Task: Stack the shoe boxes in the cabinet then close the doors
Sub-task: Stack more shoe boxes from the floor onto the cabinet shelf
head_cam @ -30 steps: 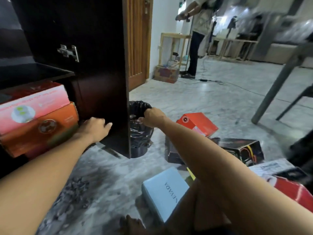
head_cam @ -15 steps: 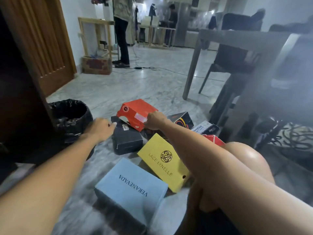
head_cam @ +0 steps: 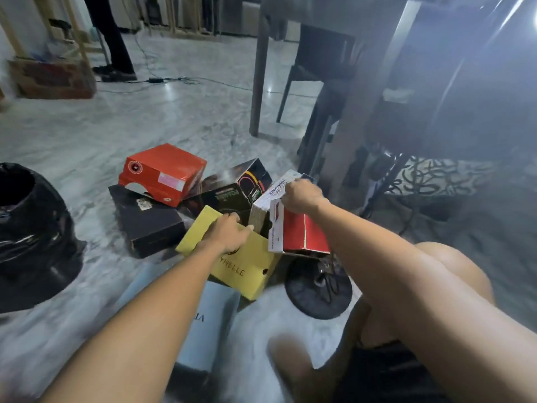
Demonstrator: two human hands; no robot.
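Left to right, then:

Left hand: the left hand [head_cam: 226,234] lies palm down on the far end of the yellow shoe box [head_cam: 232,254], fingers curled over its top edge and gripping it.

Right hand: the right hand [head_cam: 302,196] is closed round the top edge of the red-and-white shoe box [head_cam: 296,234], which stands tilted up on end, its white end panel turned toward the yellow box; the fingertips are hidden behind the edge.

Shoe boxes, counted: seven in view, all on the floor in one loose heap. A black flat box [head_cam: 148,222] lies furthest left; the orange-red box [head_cam: 162,173] rests partly on its far corner. A dark printed box [head_cam: 232,187] sits behind the yellow one. A white box with lettering [head_cam: 273,193] stands just behind the red-and-white one, touching it. A pale blue box [head_cam: 209,324] lies nearest, partly under the left forearm, with the yellow box overlapping its far end.

Other things: one black bin-bag-lined bin [head_cam: 32,234] at the left edge; one round dark pedestal base [head_cam: 318,289] below the red-and-white box; one brown carton [head_cam: 52,80] far left at the back.

Surface: grey-white marbled floor [head_cam: 162,117], glossy.

Room: a grey table leg [head_cam: 258,77] and dark chair [head_cam: 316,62] at the right; a standing person's dark trouser legs [head_cam: 113,36] at the back left, with a cable [head_cam: 186,81] running across the floor.

Cabinet: out of view.
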